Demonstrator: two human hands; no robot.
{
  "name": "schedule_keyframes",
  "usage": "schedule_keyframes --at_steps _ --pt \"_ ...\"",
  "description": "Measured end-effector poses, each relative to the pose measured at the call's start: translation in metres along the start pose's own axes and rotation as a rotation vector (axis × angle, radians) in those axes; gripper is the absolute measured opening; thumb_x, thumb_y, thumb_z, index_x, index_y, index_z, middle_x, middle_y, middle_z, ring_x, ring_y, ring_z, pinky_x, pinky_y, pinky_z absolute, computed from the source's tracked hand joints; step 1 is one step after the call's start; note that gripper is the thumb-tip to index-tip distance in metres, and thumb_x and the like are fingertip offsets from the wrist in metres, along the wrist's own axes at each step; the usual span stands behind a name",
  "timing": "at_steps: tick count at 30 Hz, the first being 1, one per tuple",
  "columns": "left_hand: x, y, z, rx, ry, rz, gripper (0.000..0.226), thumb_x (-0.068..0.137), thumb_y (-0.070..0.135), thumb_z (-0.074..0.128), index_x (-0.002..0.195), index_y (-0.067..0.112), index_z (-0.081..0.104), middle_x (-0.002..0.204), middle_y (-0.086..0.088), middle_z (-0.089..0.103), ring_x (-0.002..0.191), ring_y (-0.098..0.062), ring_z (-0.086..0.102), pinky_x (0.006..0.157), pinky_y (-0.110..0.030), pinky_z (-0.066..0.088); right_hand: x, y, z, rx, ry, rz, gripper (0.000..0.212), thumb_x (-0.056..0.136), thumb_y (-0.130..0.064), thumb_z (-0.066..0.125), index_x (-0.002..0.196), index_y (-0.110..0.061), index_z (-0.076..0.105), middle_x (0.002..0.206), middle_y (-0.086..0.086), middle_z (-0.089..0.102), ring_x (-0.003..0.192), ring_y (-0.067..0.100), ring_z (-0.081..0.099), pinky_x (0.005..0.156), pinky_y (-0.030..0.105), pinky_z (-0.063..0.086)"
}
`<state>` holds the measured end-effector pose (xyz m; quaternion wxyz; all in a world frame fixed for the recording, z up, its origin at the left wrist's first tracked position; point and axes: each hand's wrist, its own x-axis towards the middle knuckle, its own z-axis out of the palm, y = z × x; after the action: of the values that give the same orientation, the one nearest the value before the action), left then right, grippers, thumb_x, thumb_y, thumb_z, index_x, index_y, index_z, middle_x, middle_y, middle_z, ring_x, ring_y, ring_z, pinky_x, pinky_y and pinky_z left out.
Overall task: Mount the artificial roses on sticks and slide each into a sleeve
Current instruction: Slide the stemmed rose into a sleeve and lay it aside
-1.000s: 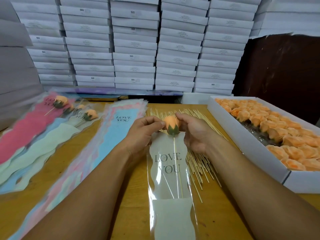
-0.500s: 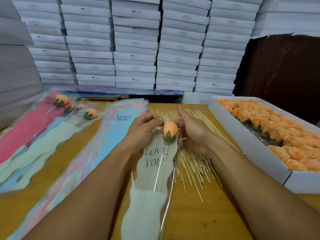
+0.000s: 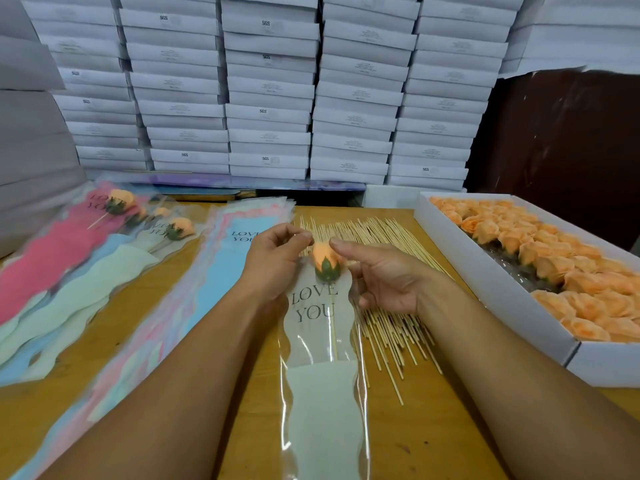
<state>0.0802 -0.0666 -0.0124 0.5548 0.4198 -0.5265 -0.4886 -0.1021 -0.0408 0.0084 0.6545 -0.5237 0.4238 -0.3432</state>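
Rose (image 3: 325,263) on its stick (image 3: 335,337) sits inside the "LOVE YOU" sleeve (image 3: 320,344) at table (image 3: 433,427) centre, left hand (image 3: 273,261) pinching the sleeve's top edge, right hand (image 3: 384,282) just beside the bloom, fingers loosely spread, gripping nothing, spare sticks (image 3: 388,327) beneath.
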Motion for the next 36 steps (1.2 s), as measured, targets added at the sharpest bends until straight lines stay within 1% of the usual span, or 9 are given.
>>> schedule_keyframes --at_steps 4,10,15,18,23,26,30,34,36 --pt "0.004 -0.001 -0.002 0.007 0.122 -0.018 0.019 0.092 0.024 0.069 0.074 0.024 0.074 0.094 -0.020 0.070 0.091 -0.048 0.068 0.082 -0.068 0.054 -0.004 -0.001 -0.002 -0.103 -0.107 0.118 0.051 0.077 -0.047 0.078 0.112 -0.011 0.068 0.095 0.016 0.063 0.059 0.017 0.059 0.040 0.019 0.044" --pt "0.009 -0.003 -0.007 0.006 0.231 -0.058 0.020 0.094 0.031 0.067 0.075 0.031 0.073 0.094 -0.010 0.074 0.077 -0.031 0.076 0.071 -0.057 0.061 -0.010 -0.002 -0.001 -0.256 -0.318 0.210 0.030 0.088 -0.023 0.071 0.107 0.000 0.068 0.095 0.020 0.072 0.060 0.017 0.072 0.037 0.015 0.041" --pt "0.011 -0.005 -0.010 -0.043 0.256 -0.042 0.002 0.088 0.039 0.072 0.089 0.040 0.072 0.108 -0.006 0.069 0.086 -0.031 0.074 0.073 -0.056 0.061 -0.008 -0.003 0.001 -0.243 -0.340 0.193 0.022 0.094 -0.010 0.066 0.108 0.007 0.068 0.087 0.021 0.073 0.056 0.018 0.071 0.035 0.015 0.042" --pt "0.012 -0.003 -0.008 -0.085 0.272 -0.123 0.050 0.080 0.061 0.067 0.123 0.037 0.059 0.120 0.001 0.062 0.099 -0.029 0.070 0.076 -0.049 0.061 -0.006 -0.003 0.001 -0.218 -0.253 0.155 0.042 0.090 -0.012 0.069 0.121 0.016 0.059 0.082 0.020 0.073 0.052 0.017 0.069 0.035 0.015 0.042" --pt "0.010 0.003 -0.004 0.265 0.272 0.031 0.052 0.096 0.053 0.054 0.138 0.022 0.047 0.127 -0.007 0.058 0.098 -0.020 0.065 0.074 -0.036 0.057 -0.004 -0.004 -0.005 -0.115 -0.071 0.044 0.015 0.084 -0.017 0.071 0.071 -0.009 0.072 0.059 0.006 0.065 0.043 0.011 0.061 0.031 0.014 0.034" --pt "0.007 0.013 0.004 0.622 0.332 0.290 0.041 0.100 0.039 0.053 0.134 0.015 0.052 0.129 -0.006 0.050 0.100 -0.020 0.060 0.087 -0.034 0.049 0.000 0.000 -0.009 -0.119 0.029 0.013 0.046 0.094 -0.017 0.065 0.049 -0.017 0.069 0.062 0.003 0.060 0.042 0.008 0.054 0.033 0.014 0.031" --pt "0.001 0.031 0.020 0.909 0.350 0.484 0.022 0.100 0.022 0.052 0.118 0.011 0.059 0.119 -0.008 0.054 0.095 -0.028 0.056 0.082 -0.040 0.047 0.003 0.001 -0.011 -0.129 0.134 0.011 0.044 0.094 -0.019 0.067 0.050 -0.017 0.073 0.057 -0.001 0.059 0.042 0.006 0.048 0.032 0.015 0.032" --pt "0.005 0.045 0.032 0.955 0.284 0.411 0.011 0.096 0.016 0.052 0.095 0.013 0.063 0.096 -0.004 0.064 0.086 -0.027 0.057 0.071 -0.038 0.048 0.006 0.002 -0.013 -0.103 0.220 0.005 0.023 0.094 -0.017 0.067 0.074 -0.009 0.074 0.057 0.002 0.063 0.041 0.007 0.049 0.032 0.016 0.032" --pt "0.008 0.054 0.038 0.699 0.283 0.214 0.012 0.095 0.014 0.055 0.088 0.013 0.064 0.084 -0.005 0.066 0.073 -0.023 0.057 0.062 -0.031 0.047 0.008 0.003 -0.014 -0.092 0.263 0.006 0.014 0.094 -0.018 0.065 0.090 -0.004 0.068 0.061 0.004 0.065 0.042 0.008 0.049 0.033 0.017 0.033"
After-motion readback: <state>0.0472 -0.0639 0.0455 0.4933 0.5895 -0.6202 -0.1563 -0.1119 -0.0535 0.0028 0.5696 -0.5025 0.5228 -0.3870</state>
